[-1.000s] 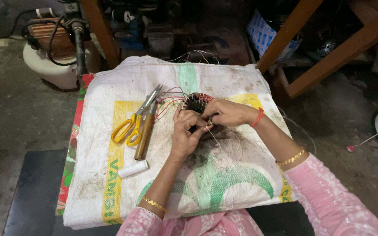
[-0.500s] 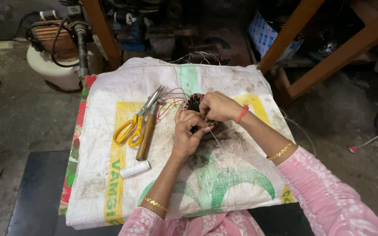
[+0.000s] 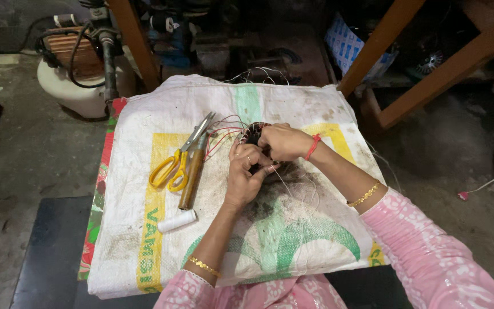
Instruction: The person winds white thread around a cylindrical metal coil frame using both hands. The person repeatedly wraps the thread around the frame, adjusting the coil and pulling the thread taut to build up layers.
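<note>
A person is sitting at a white woven sack [image 3: 293, 229] that is spread flat over a low table. Both hands are meeting near the middle of the sack, a little toward its far edge.

The left hand [image 3: 244, 177] is curling its fingers tight around a dark round coil of wire [image 3: 253, 133], gripping its near side. The right hand [image 3: 284, 142] is closing over the top of the same coil, with the fingers bent in and pressing on it. The two hands are touching each other. Most of the coil is hiding under them, so only a bit of its dark ribbed edge is showing. Thin red wires [image 3: 221, 134] are sticking out from the coil's left side. A thin pale thread [image 3: 286, 184] is hanging down from the hands toward the person.

To the left of the coil, yellow-handled scissors [image 3: 172, 163] are lying on the sack. A tool with a brown wooden handle [image 3: 191, 177] is lying just beside the scissors, touching them. Nearer to the person than the scissors, a small white spool [image 3: 177, 221] is lying on its side.

Beyond the sack's far left corner, a white machine [image 3: 81, 91] with black cables is sitting on the floor. Beyond its far right corner, wooden table legs [image 3: 384, 40] are standing at a slant.
</note>
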